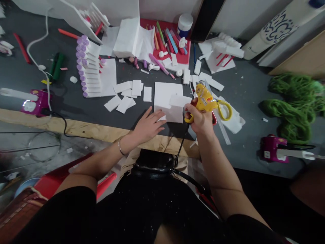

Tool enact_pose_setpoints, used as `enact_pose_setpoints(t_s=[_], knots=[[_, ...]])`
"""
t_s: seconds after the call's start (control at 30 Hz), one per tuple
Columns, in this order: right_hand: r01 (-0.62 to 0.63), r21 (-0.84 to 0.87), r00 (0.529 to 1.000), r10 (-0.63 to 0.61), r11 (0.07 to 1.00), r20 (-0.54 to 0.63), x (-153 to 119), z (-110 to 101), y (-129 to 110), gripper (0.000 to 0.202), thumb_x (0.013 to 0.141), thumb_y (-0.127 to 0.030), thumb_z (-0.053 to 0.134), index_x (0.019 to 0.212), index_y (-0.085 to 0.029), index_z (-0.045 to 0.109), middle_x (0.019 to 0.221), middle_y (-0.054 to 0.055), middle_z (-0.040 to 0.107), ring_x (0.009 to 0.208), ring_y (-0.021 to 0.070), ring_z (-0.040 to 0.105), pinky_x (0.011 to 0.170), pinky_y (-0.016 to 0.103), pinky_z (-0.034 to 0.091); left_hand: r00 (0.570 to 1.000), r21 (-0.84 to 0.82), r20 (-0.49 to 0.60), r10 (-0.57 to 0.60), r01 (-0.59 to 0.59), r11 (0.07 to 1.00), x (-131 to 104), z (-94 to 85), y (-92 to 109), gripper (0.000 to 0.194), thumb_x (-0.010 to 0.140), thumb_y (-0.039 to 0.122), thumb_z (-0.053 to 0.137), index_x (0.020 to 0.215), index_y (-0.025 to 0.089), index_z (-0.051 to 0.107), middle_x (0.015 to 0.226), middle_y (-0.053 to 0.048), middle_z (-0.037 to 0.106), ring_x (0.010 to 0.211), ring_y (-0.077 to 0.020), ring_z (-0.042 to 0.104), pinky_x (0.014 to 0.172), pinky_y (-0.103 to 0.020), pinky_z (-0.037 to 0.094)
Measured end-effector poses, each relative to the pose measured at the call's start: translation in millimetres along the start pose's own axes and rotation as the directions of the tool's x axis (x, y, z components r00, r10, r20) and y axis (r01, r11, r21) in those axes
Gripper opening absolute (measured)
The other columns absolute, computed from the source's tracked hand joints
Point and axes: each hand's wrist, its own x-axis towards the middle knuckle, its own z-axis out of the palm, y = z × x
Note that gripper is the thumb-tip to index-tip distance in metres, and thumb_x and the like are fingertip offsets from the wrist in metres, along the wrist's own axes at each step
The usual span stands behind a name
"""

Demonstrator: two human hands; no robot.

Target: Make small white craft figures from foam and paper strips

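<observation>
My right hand point(199, 117) is wrapped round a yellow glue gun point(204, 98), just right of a square white board point(167, 89) on the dark table. Its cord hangs down toward the table's front edge. My left hand point(149, 126) lies with spread fingers, the fingertips over the board's lower left edge. A smaller white piece point(179, 100) rests on the board, its right end beside my right hand. Several white rectangles point(136, 88) lie left of the board. Scissors with yellow handles point(224, 110) are partly hidden behind the glue gun.
A white model with purple tops point(85, 67) stands at the left. Coloured clay sticks point(162, 37) and a jar point(185, 25) are at the back. Green yarn point(294, 105) and a purple device point(274, 149) lie at the right; another purple device point(37, 102) is far left.
</observation>
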Motion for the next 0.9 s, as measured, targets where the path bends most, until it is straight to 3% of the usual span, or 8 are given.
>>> enact_pose_setpoints(t_s=[0.07, 0.17, 0.27, 0.33, 0.5, 0.73, 0.9], knots=[[-0.033, 0.05, 0.999, 0.035, 0.998, -0.021, -5, 7, -3, 0.042, 0.081, -0.056, 0.072, 0.109, -0.033, 0.052, 0.095, 0.002, 0.059, 0.082, 0.0211, 0.064, 0.056, 0.034, 0.05, 0.986, -0.084, -0.132, -0.106, 0.095, 0.992, -7, -6.4, 0, 0.025, 0.108, 0.032, 0.047, 0.114, 0.022, 0.069, 0.125, -0.007, 0.075, 0.123, -0.0232, 0.067, 0.113, -0.046, 0.046], [-0.107, 0.115, 0.994, 0.106, 0.988, 0.013, -14, 20, -13, 0.039, 0.079, -0.051, 0.075, 0.099, -0.031, 0.049, 0.087, -0.001, 0.056, 0.073, 0.0164, 0.057, 0.052, 0.03, 0.046, 0.919, -0.161, -0.258, -0.299, 0.264, 0.951, -12, -14.8, -2, 0.036, 0.106, 0.048, 0.052, 0.126, 0.021, 0.064, 0.122, -0.01, 0.075, 0.118, -0.0249, 0.067, 0.102, -0.043, 0.048], [-0.18, 0.1, 0.982, 0.172, 0.979, 0.083, -22, 31, -23, 0.039, 0.077, -0.049, 0.075, 0.095, -0.03, 0.047, 0.088, -0.001, 0.054, 0.066, 0.0131, 0.051, 0.051, 0.029, 0.044, 0.916, -0.211, -0.193, -0.351, 0.311, 0.927, -10, -14.6, -6, 0.066, 0.098, 0.068, 0.054, 0.142, 0.018, 0.056, 0.132, -0.015, 0.07, 0.126, -0.0296, 0.062, 0.106, -0.044, 0.045], [-0.212, 0.059, 0.971, 0.203, 0.976, 0.124, -26, 35, -27, 0.039, 0.077, -0.051, 0.073, 0.094, -0.029, 0.046, 0.09, 0.0, 0.053, 0.065, 0.0125, 0.049, 0.052, 0.03, 0.045, 0.922, -0.23, -0.129, -0.364, 0.329, 0.916, -7, -11.3, -8, 0.075, 0.095, 0.074, 0.052, 0.148, 0.02, 0.052, 0.134, -0.014, 0.069, 0.126, -0.0303, 0.061, 0.107, -0.045, 0.044], [-0.257, 0.013, 0.951, 0.25, 0.966, 0.181, -32, 36, -27, 0.039, 0.076, -0.053, 0.069, 0.096, -0.028, 0.047, 0.09, 0.001, 0.054, 0.061, 0.0114, 0.047, 0.053, 0.032, 0.046, 0.924, -0.259, -0.081, -0.375, 0.344, 0.903, -7, -7.3, -9, 0.066, 0.1, 0.07, 0.046, 0.146, 0.023, 0.056, 0.13, -0.012, 0.072, 0.122, -0.0278, 0.063, 0.103, -0.043, 0.045], [-0.301, 0.003, 0.94, 0.296, 0.954, 0.17, -38, 37, -27, 0.037, 0.077, -0.053, 0.075, 0.094, -0.028, 0.054, 0.081, -0.002, 0.059, 0.054, 0.0107, 0.046, 0.048, 0.031, 0.042, 0.916, -0.299, -0.084, -0.393, 0.353, 0.887, -14, -11.6, -7, 0.06, 0.101, 0.066, 0.048, 0.136, 0.02, 0.064, 0.127, -0.013, 0.075, 0.118, -0.0266, 0.066, 0.101, -0.041, 0.047], [-0.253, -0.063, 0.943, 0.261, 0.965, 0.205, -36, 23, -30, 0.038, 0.085, -0.062, 0.069, 0.097, -0.027, 0.062, 0.101, 0.006, 0.071, 0.068, 0.0158, 0.06, 0.055, 0.035, 0.051, 0.938, -0.314, -0.064, -0.341, 0.306, 0.899, -25, -16.8, -6, 0.061, 0.102, 0.068, 0.043, 0.131, 0.021, 0.066, 0.12, -0.012, 0.077, 0.113, -0.0244, 0.069, 0.093, -0.04, 0.05]])
